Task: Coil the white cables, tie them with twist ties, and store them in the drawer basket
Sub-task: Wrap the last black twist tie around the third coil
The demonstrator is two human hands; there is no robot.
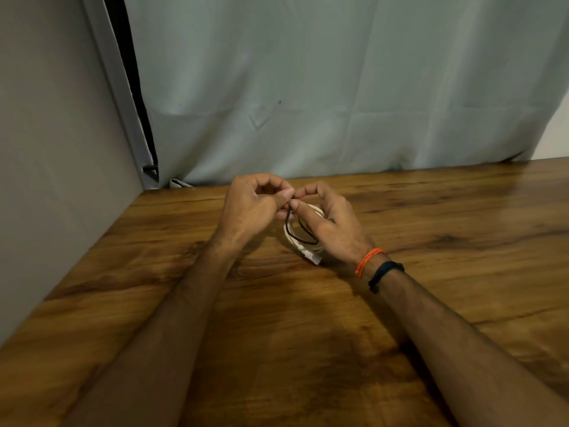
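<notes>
A coiled white cable [291, 238] lies on the wooden table [277, 334], partly hidden under my hands, with its plug end [312, 257] sticking out toward me. A thin dark twist tie [303, 234] loops over the coil. My left hand [251, 208] and my right hand [331, 224] meet just above the coil. Thumb and fingertips of both hands pinch the tie's ends together. No drawer basket is in view.
A pale curtain [338, 103] hangs behind the table's far edge. A grey wall [46, 149] bounds the table on the left. An orange thread [368, 260] and a dark band [385, 274] sit on my right wrist.
</notes>
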